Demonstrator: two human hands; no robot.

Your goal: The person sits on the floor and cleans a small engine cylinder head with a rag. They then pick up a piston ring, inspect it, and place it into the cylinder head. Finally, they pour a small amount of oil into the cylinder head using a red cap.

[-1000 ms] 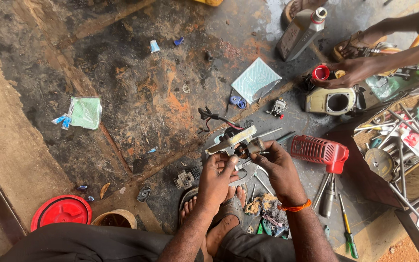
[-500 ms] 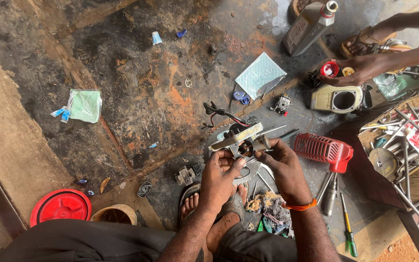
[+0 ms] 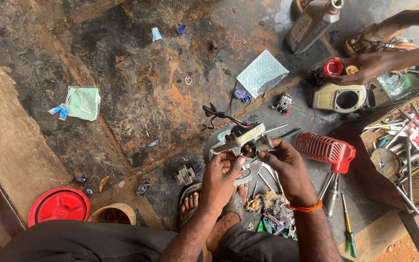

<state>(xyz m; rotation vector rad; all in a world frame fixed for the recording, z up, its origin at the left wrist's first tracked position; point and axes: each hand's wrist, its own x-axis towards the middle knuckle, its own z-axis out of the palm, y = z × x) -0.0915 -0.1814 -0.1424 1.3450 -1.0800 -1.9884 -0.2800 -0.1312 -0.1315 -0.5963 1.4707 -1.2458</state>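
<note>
Seen from above, a person sits on a stained workshop floor (image 3: 136, 97) with a red lid (image 3: 59, 206) at the far left. The left hand (image 3: 221, 182) grips the underside of a small engine part (image 3: 246, 140) held just above the feet, fingers curled tight around its pale body. The right hand (image 3: 287, 165) pinches the part's metal end, thumb and fingertips pressed together. Judging by this, a steady left grip would let the right fingers work precisely. A red cover (image 3: 326, 149) lies just right; farther right, another person's hand (image 3: 364, 68) touches a red cap (image 3: 333, 67)
</note>
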